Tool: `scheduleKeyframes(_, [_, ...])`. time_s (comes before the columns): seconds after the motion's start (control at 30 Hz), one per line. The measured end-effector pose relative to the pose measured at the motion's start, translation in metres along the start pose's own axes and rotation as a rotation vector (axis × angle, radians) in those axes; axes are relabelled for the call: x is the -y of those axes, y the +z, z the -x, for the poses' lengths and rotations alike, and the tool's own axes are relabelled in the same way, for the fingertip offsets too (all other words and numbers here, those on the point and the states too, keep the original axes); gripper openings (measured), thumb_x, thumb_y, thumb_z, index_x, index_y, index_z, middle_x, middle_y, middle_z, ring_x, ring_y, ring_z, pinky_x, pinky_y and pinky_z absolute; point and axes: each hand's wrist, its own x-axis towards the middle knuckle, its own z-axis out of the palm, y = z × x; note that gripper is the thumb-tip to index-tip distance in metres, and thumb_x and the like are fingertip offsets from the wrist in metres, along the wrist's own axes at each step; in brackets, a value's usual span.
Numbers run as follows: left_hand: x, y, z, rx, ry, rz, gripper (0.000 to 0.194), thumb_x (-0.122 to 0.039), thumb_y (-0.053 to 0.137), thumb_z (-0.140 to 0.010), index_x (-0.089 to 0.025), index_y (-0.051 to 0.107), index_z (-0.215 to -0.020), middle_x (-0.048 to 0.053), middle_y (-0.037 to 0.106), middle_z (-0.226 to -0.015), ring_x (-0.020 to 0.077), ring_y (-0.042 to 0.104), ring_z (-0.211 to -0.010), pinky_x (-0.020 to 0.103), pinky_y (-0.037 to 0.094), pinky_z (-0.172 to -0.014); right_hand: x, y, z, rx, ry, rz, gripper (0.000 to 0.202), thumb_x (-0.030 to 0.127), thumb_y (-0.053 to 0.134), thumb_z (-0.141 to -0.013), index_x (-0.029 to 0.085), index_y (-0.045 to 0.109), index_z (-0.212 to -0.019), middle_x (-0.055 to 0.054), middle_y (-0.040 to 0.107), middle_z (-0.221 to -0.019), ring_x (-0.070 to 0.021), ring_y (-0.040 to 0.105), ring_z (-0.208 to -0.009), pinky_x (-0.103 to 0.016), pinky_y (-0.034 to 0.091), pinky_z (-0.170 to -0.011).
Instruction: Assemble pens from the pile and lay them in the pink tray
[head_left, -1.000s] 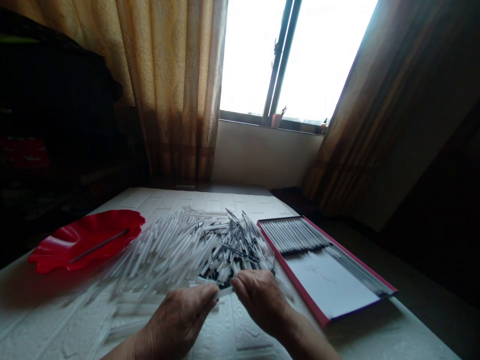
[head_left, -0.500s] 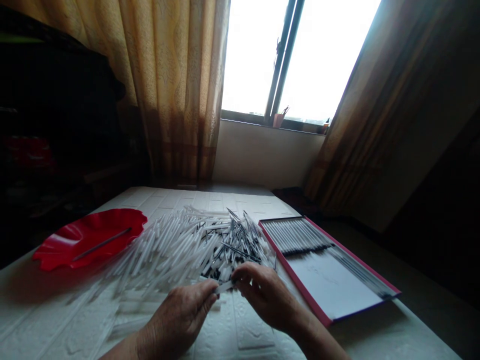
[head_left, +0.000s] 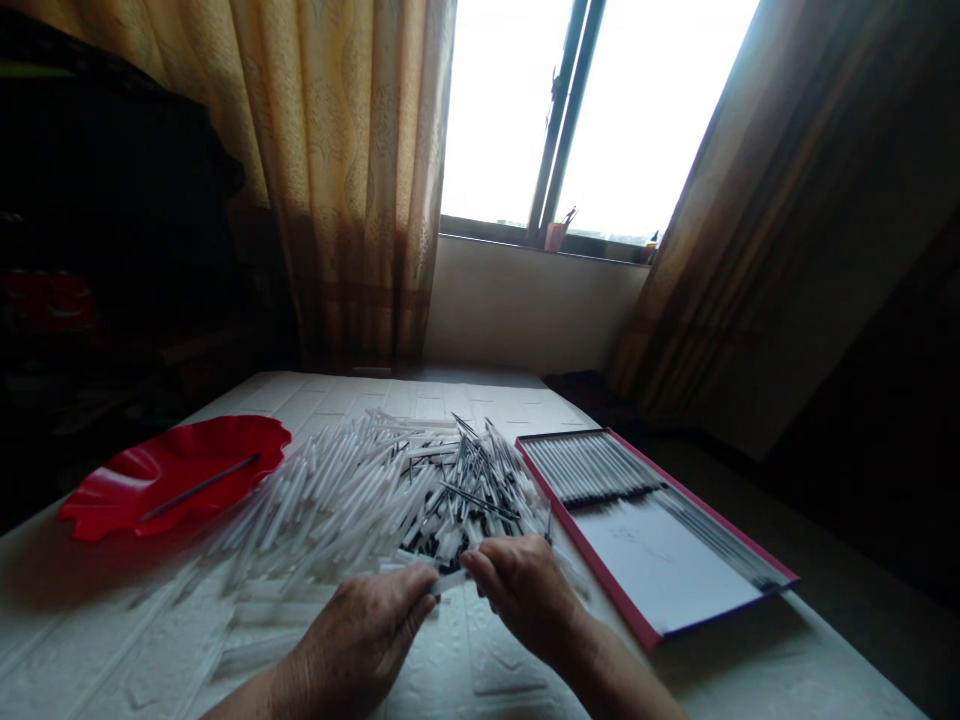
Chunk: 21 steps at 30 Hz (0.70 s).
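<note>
Between my hands is a short stretch of a whitish, see-through pen barrel (head_left: 450, 581). My left hand (head_left: 367, 625) pinches its left end between thumb and fingers. At the other end, my right hand (head_left: 529, 590) is closed with thumb and forefinger together; the rest of its grip is hidden. Just beyond my hands lies a heap of clear pen barrels (head_left: 330, 495), with dark, thin refills and black pieces (head_left: 480, 480) on its right side. To the right, a pink-edged shallow box (head_left: 577, 545) holds a row of clear pens with black ends (head_left: 589, 468).
A wavy red plate (head_left: 112, 490) with one dark, thin stick (head_left: 199, 487) in it stands at the left. The white brick-patterned table (head_left: 510, 655) lies under everything. Behind are curtains (head_left: 345, 200) and a window, with a small pink cup (head_left: 555, 236) on its sill.
My right hand has turned, its fingers curling tighter around the barrel's right end. My left hand stays nearly in place, still gripping. The view has shifted slightly.
</note>
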Motion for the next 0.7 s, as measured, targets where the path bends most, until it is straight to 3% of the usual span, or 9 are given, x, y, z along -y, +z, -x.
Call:
scheduleKeyframes(0.13, [-0.003, -0.003, -0.002, -0.023, -0.01, -0.002, 0.024, -0.027, 0.032, -0.1, -0.023, 0.053, -0.09, 0.001, 0.07, -0.073, 0.02, 0.07, -0.065, 0.026, 0.045, -0.057, 0.003, -0.006, -0.001, 0.025, 0.03, -0.076, 0.046, 0.038, 0.033, -0.099, 0.02, 0.051, -0.06, 0.0, 0.058, -0.052, -0.0116, 0.056, -0.048, -0.021, 0.036, -0.052])
scheduleKeyframes(0.3, [-0.003, -0.007, -0.006, -0.046, -0.018, 0.008, 0.022, -0.025, 0.033, -0.099, -0.023, 0.054, -0.09, 0.0, 0.07, -0.072, 0.0175, 0.07, -0.063, 0.023, 0.046, -0.056, 0.01, -0.017, -0.003, -0.02, -0.038, -0.184, 0.009, 0.022, 0.051, -0.089, 0.019, 0.059, -0.093, -0.002, 0.068, -0.077, -0.014, 0.062, -0.067, -0.022, 0.045, -0.062])
scheduleKeyframes(0.53, [-0.002, -0.006, -0.003, -0.042, -0.012, -0.009, 0.023, -0.027, 0.032, -0.1, -0.023, 0.054, -0.091, 0.001, 0.07, -0.073, 0.0188, 0.071, -0.065, 0.024, 0.046, -0.056, 0.005, -0.015, -0.002, -0.023, -0.046, -0.135, 0.009, 0.02, 0.051, -0.087, 0.02, 0.059, -0.082, -0.001, 0.064, -0.069, -0.0134, 0.057, -0.061, -0.023, 0.041, -0.059])
scheduleKeyframes(0.7, [0.0, -0.001, -0.002, -0.022, 0.009, -0.045, 0.023, -0.027, 0.032, -0.101, -0.024, 0.053, -0.093, 0.001, 0.071, -0.076, 0.0203, 0.071, -0.068, 0.025, 0.046, -0.058, 0.006, -0.012, -0.002, 0.005, -0.037, -0.032, 0.03, 0.027, 0.046, -0.092, 0.02, 0.05, -0.063, 0.001, 0.057, -0.056, -0.0111, 0.052, -0.05, -0.022, 0.031, -0.052])
